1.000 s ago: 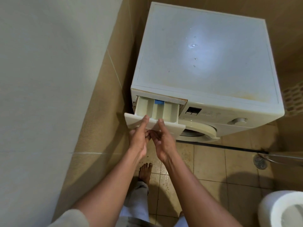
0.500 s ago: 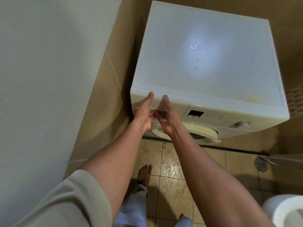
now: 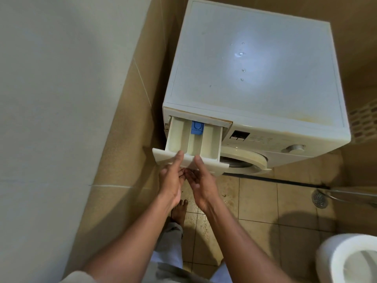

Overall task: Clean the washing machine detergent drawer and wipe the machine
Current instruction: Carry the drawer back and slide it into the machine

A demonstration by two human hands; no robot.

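A white front-loading washing machine [image 3: 257, 78] stands against the tiled wall. Its cream detergent drawer [image 3: 193, 139] is pulled far out at the top left, showing three compartments and a blue insert [image 3: 197, 128] at the back of the middle one. My left hand [image 3: 171, 178] grips the drawer's front panel from below, thumb on its top edge. My right hand [image 3: 201, 180] holds the same panel just to the right, thumb on top too. A few water drops lie on the machine's lid.
A pale wall fills the left side, close to the machine. The round door [image 3: 244, 160] and a knob [image 3: 293, 148] sit right of the drawer. Wet tiled floor below, my bare foot [image 3: 179, 211], a floor drain [image 3: 319, 199] and a toilet [image 3: 350, 260] at the lower right.
A second ago the drawer was partly out; half a second ago it was pushed shut. Now both hands have pulled it out again, farther than before.
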